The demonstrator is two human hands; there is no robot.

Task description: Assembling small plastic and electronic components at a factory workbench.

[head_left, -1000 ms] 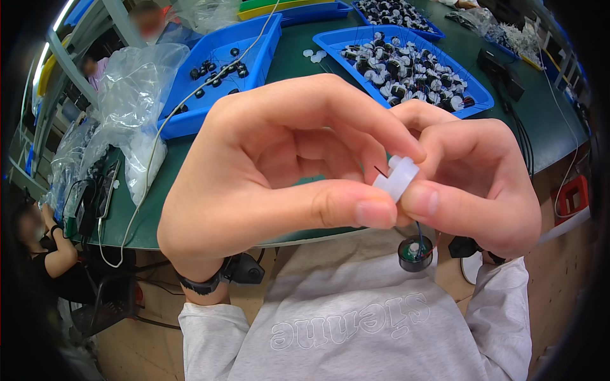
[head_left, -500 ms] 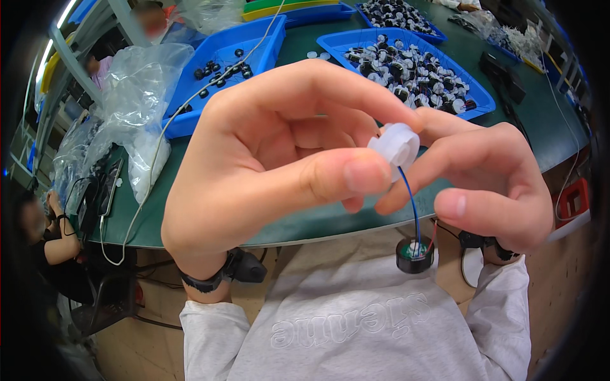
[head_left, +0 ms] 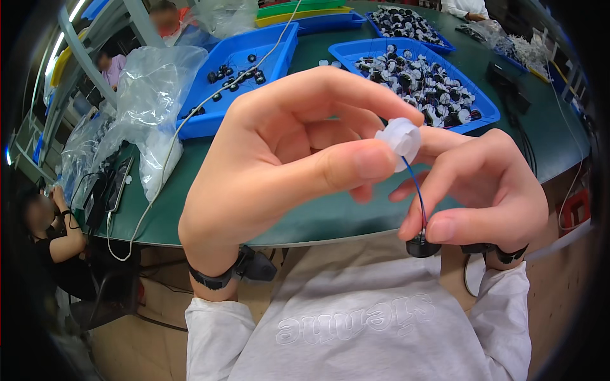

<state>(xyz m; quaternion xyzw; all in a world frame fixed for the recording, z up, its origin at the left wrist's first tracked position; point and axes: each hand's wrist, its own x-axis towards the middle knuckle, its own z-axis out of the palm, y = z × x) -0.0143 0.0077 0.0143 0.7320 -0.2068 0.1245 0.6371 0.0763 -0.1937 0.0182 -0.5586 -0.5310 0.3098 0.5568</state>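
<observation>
Between thumb and index finger, my left hand (head_left: 298, 146) pinches a translucent white plastic cap (head_left: 401, 141). A thin blue wire (head_left: 416, 181) runs from the cap down to a small black round component (head_left: 422, 246), which looks like a buzzer or small speaker. My right hand (head_left: 486, 190) has its thumb and index finger closed at the component's upper edge, on either side of the wire. The right fingertips partly hide the component's top. The other right fingers reach up behind the cap.
Blue trays hold black round parts (head_left: 253, 58) on the left and black-and-white parts (head_left: 406, 79) on the right. A clear plastic bag (head_left: 159, 89), a white cable (head_left: 152, 197) and a phone (head_left: 121, 184) lie on the green table (head_left: 305, 222). Another person (head_left: 63, 241) sits at the left.
My right thumb and index finger have come down and closed on the black component, which hung freely on its wires before. My left hand still holds the cap.
</observation>
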